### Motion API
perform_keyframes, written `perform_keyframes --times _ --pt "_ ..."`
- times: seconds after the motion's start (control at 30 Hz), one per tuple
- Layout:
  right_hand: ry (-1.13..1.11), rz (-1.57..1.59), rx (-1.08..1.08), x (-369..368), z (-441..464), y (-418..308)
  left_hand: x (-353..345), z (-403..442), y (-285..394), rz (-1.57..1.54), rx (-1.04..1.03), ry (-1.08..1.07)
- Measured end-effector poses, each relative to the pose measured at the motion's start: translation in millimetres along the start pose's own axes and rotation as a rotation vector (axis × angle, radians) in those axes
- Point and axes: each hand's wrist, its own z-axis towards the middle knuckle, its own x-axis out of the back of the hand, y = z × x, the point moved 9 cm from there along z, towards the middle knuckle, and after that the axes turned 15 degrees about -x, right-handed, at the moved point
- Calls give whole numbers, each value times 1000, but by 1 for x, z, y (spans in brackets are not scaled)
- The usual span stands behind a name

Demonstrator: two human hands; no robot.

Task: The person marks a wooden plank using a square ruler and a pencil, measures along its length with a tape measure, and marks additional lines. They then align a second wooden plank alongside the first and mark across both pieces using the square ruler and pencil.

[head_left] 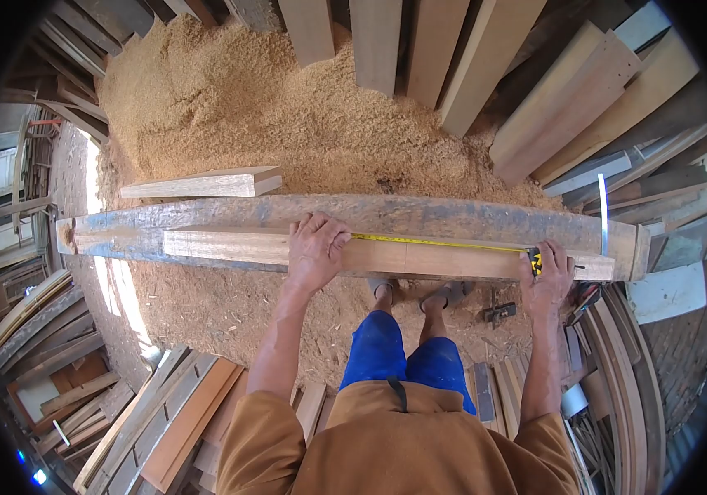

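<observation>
A squared timber [444,260] lies lengthwise on a long, worn wooden beam [452,216]. Along the timber's top stretches the yellow blade of a tape measure [436,242]. My left hand [317,250] is closed at the blade's left end, pinching it against the wood. At the other end my right hand [550,275] grips the black-and-yellow tape case, partly covered by the fingers. A thin dark object, perhaps a pencil, sticks out beside the right hand. Next to the beam's right end stands a thin metal strip [603,214], maybe a square's blade.
Behind the beam, a shorter wood piece [197,183] rests by a sawdust heap [230,107]. Upright planks [376,49] lean at the back. Stacked boards [180,421] lie on both sides of me. A dark tool [499,312] sits on the floor near my feet.
</observation>
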Motion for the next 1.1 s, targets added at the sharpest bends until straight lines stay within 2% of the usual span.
perform_keyframes --times 1.1 --pt "-8 -19 -34 -4 -5 -3 3 -1 1 -13 13 3"
